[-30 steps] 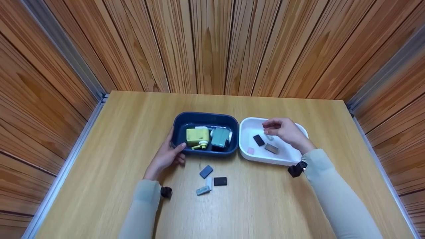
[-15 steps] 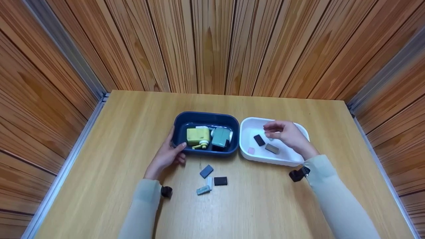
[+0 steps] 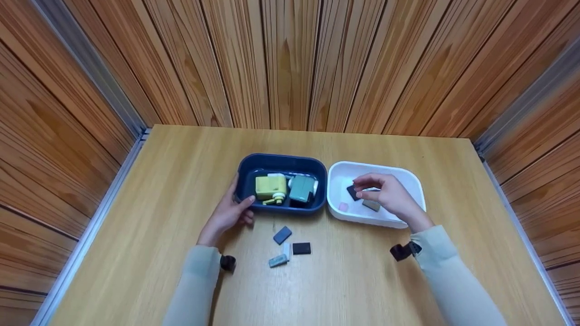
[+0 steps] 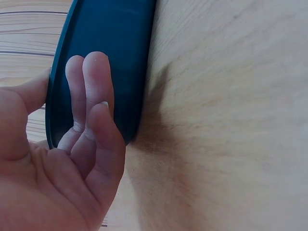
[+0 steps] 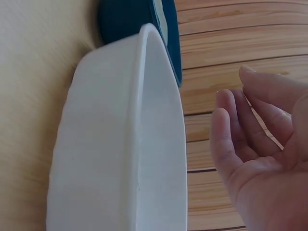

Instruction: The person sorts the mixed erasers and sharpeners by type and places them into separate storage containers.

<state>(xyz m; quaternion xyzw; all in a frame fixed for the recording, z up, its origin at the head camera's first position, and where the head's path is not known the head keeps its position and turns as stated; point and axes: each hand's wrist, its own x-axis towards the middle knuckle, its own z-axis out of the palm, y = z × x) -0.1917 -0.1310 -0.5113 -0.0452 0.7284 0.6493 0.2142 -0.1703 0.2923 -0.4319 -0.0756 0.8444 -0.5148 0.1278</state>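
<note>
Although the wooden table (image 3: 353, 280) is left in the same layout as a second ago, one shift is entered below, with clock positions read from the head view, 12 being the far edge. White tray (image 3: 342, 174): stood at 3 o'clock of the blue tray (image 3: 290, 164), rims touching or nearly so. Left hand (image 3: 229, 210): the blue tray is gripped at its 8 o'clock corner, thumb over the rim, fingers along the outer wall; unchanged. Right hand (image 3: 392, 197): held above the white tray, fingers loosely bent, nothing seen between them and the thumb; it has been drawn toward 6 o'clock, the fingertips now partly covering a dark block (image 3: 352, 193). By this a letting-go is suggested, the pale piece beneath the fingertips earlier being now mostly hidden. Yellow bottle (image 3: 267, 184) and teal bottle (image 3: 300, 188): laid in the blue tray, at its 9 and 3 o'clock sides. Grey-brown block (image 3: 371, 205): partly covered, in the white tray. Navy block (image 3: 282, 234), black block (image 3: 302, 248), light-blue block (image 3: 277, 261) and white block (image 3: 286, 250): left untouched at 6 o'clock of the blue tray, outside both trays; sorting is therefore judged unfinished. Pink block (image 3: 343, 207): at the white tray's 8 o'clock.
</note>
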